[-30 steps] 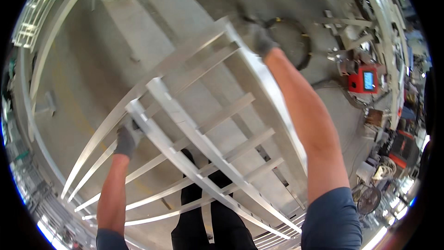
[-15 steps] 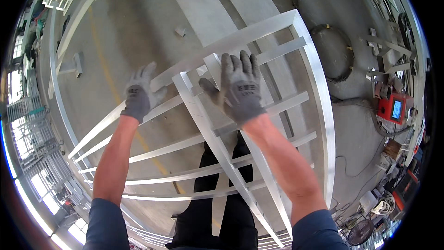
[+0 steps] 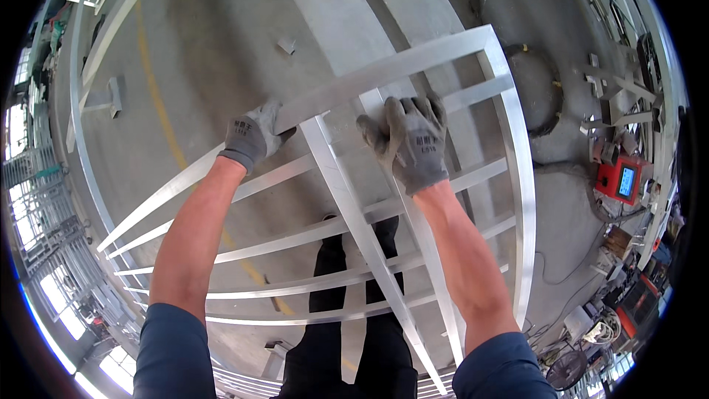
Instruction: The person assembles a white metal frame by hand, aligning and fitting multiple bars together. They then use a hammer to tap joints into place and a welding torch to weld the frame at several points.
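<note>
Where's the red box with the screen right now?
In the head view the red box sits on the concrete floor at the far right, beyond the metal frame.

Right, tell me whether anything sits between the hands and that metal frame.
Nothing visible does. The left hand is gloved and grips the top bar of the metal frame directly; the right hand lies on the same bar beside the diagonal brace. Only the gloves separate skin from metal.
</note>
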The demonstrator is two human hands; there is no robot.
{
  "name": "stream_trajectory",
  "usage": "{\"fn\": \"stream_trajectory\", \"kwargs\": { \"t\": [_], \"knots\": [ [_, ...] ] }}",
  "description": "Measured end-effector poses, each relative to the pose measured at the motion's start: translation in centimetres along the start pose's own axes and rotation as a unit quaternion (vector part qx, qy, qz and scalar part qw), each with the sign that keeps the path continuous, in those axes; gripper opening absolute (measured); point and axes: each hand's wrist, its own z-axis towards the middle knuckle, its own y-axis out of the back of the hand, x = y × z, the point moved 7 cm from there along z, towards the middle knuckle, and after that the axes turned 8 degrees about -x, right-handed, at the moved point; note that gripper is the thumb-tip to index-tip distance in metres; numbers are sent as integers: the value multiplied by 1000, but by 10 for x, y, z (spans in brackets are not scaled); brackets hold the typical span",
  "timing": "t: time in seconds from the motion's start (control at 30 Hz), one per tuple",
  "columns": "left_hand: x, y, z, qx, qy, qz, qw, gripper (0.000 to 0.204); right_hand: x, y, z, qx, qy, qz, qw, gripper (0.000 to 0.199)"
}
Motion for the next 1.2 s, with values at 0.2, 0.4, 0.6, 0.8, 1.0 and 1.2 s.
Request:
{"fn": "stream_trajectory", "kwargs": {
  "t": [0.2, 0.4, 0.6, 0.8, 1.0, 1.2],
  "knots": [
    [1, 7, 2, -39, -24, -31, 998, 46, 2, -9, 3, -32, 1, -13, 999, 35],
    [-4, 1, 4, -105, -100, -84, 986, 48, -10, -18, -7, -119, -6, 32, 992, 37],
    [-6, 3, -4, -102, -73, -53, 991, 59, -9, -22, -10, -41, -43, 33, 998, 36],
    [-7, 5, -10, -157, -119, -60, 978, 58, -17, -3, -48, -103, -30, 68, 992, 34],
    [-12, 7, -5, -137, -93, -45, 985, 55, -10, 4, -109, -3, -133, 8, 991, 64],
    [-10, 6, -3, -103, -52, -20, 993, 52, -20, -6, -104, 70, -139, 32, 987, 63]
  ]
}}
